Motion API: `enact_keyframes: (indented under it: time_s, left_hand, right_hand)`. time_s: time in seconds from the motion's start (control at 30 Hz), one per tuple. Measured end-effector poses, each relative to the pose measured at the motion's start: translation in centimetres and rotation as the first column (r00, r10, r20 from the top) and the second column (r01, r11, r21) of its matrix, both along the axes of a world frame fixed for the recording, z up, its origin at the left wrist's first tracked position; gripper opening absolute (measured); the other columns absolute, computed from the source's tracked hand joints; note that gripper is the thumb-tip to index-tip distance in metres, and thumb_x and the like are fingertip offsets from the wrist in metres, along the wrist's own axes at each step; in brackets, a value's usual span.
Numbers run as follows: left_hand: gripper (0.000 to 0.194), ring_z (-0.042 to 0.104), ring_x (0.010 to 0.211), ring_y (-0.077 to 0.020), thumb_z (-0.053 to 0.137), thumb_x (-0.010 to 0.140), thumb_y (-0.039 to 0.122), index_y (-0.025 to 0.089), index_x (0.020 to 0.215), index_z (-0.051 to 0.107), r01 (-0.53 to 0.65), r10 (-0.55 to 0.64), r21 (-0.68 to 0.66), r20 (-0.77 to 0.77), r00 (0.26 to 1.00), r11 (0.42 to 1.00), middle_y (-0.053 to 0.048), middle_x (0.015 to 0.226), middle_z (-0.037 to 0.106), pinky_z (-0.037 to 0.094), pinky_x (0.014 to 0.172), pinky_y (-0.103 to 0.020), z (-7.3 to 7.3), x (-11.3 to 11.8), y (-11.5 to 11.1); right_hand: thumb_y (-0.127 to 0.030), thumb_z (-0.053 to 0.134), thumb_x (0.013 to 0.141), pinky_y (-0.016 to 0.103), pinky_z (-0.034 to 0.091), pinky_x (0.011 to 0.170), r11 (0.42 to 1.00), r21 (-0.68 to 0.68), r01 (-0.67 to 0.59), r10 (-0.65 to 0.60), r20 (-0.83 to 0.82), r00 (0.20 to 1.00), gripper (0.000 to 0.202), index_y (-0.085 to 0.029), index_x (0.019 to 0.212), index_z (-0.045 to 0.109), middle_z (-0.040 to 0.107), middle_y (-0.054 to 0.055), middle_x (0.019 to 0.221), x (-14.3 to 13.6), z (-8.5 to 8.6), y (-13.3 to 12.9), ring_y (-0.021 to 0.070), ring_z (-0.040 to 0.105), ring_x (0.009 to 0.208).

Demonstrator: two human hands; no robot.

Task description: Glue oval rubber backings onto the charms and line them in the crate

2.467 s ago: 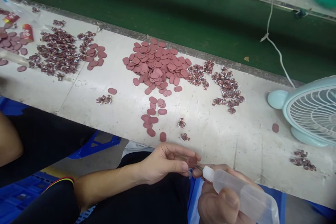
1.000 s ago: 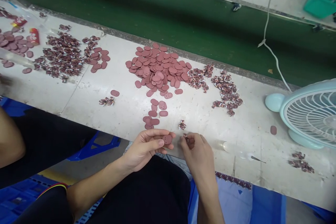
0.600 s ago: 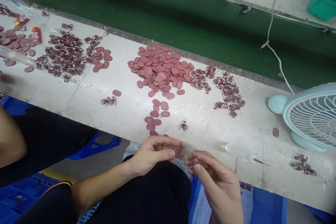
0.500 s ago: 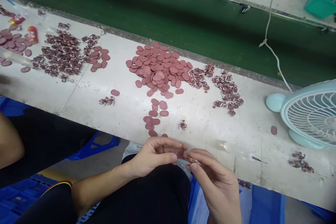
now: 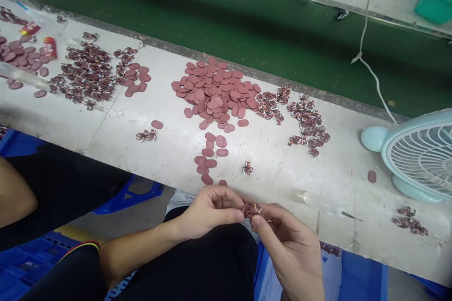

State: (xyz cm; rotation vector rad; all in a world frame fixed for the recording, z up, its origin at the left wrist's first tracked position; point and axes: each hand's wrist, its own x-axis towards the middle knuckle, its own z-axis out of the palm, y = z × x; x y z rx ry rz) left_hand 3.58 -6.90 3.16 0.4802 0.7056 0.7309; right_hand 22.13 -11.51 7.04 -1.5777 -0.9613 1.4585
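Observation:
Above my lap at the table's front edge, a small brown figurine (image 5: 250,209) with light markings sits between both hands. My left hand (image 5: 206,214) pinches its left side between thumb and curled fingers. My right hand (image 5: 289,240) grips the other side with thumb and forefinger. Fingers cover part of the figurine, so its full shape is hidden. Just beyond the hands lie loose reddish-brown oval discs (image 5: 207,152) and a single brown figurine (image 5: 247,168).
A large pile of oval discs (image 5: 215,89) lies mid-table, with clustered figurines (image 5: 309,122) to its right. More figurines (image 5: 88,73) are heaped at left. A pale blue fan (image 5: 420,155) stands at right, near a thin dark-tipped tool (image 5: 349,216). Another person's arm (image 5: 16,193) shows at left.
My hands have drawn closer together, and the figurine has turned so more of it shows between the fingertips. The whole view has shifted slightly; the things on the table look unmoved.

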Motion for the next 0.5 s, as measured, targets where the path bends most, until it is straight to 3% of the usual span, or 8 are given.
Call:
enact_keyframes:
  time_s: [0.27, 0.5]
  left_hand:
    - [0.010, 0.077, 0.098, -0.0265, 0.086, 0.077, 0.025, 0.018, 0.079, 0.081, 0.035, -0.031, 0.039, -0.102, 0.994, 0.999, -0.010, 0.102, 0.082, 0.059, 0.091, -0.038, 0.53, 0.09, 0.11]
    - [0.001, 0.077, 0.097, -0.0239, 0.082, 0.082, 0.019, 0.019, 0.081, 0.082, -0.027, 0.029, 0.038, -0.049, 0.998, 0.999, -0.008, 0.105, 0.082, 0.059, 0.090, -0.035, 0.34, 0.20, -0.10]
  right_hand:
    - [-0.030, 0.075, 0.089, 0.029, 0.063, 0.078, 0.997, -0.010, -0.073, 0.074, 0.045, 0.996, 0.015, -0.028, 0.105, 0.077, 0.078, 0.006, 0.103, 0.65, 0.70, 0.26, 0.0200, 0.075, 0.090]
    - [-0.032, 0.076, 0.089, 0.026, 0.062, 0.078, 0.999, -0.043, 0.010, -0.011, -0.035, 0.999, 0.013, -0.028, 0.101, 0.076, 0.077, 0.003, 0.093, -0.21, 0.17, 0.32, 0.0160, 0.073, 0.083]
